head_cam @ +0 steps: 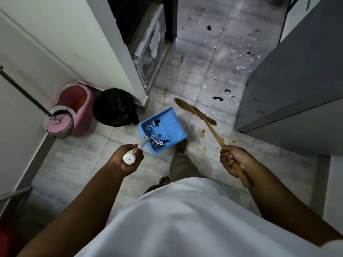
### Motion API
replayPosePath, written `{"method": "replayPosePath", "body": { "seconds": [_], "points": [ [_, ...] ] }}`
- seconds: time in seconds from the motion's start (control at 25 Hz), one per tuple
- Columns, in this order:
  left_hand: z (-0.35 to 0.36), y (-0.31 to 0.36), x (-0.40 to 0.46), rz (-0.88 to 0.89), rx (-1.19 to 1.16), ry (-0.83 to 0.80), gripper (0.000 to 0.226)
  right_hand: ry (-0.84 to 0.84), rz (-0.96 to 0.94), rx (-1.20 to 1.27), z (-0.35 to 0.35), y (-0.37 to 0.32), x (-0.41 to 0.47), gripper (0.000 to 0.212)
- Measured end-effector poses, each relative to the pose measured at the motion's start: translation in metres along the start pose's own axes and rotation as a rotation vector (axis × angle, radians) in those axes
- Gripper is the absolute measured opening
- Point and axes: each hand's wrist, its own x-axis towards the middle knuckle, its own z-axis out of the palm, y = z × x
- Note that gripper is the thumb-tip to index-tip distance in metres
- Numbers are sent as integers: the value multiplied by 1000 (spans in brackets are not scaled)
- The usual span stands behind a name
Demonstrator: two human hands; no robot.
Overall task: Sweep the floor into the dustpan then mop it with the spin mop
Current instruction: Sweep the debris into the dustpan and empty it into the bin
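Observation:
My left hand [128,158] grips the white handle of a blue dustpan [167,127], which holds scraps of white and black paper. My right hand [232,160] grips the wooden handle of a broom [196,112], whose bristle head points up and left just beyond the pan. White and black paper scraps [241,58] lie scattered on the grey tiled floor [200,52] further ahead. Orange stains [202,132] dot the tiles near the pan. A pink spin-mop bucket [78,102] stands at the left with the mop head [59,125] resting in its basket.
A black-lined waste bin [115,106] stands between the bucket and the dustpan. A white wall or door [74,43] is at the left, a clear drawer unit [150,49] behind it, and a grey cabinet [297,80] at the right. My bare feet [181,145] are below the pan.

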Motion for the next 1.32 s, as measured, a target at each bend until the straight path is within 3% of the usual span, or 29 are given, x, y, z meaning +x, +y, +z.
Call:
{"method": "replayPosePath", "body": {
  "seconds": [0.44, 0.76, 1.0, 1.24, 1.32],
  "points": [
    [184, 96, 51, -58, 172, 52, 23, 33, 20, 142, 2, -152, 65, 33],
    [301, 144, 102, -63, 274, 87, 18, 66, 131, 289, -22, -182, 84, 32],
    [357, 196, 141, -133, 361, 113, 17, 77, 232, 325, -8, -217, 106, 35],
    [389, 233, 178, -220, 370, 172, 25, 118, 214, 348, 15, -323, 153, 37],
    [405, 244, 196, -250, 378, 189, 15, 112, 180, 358, 22, -369, 171, 36]
  ]
}}
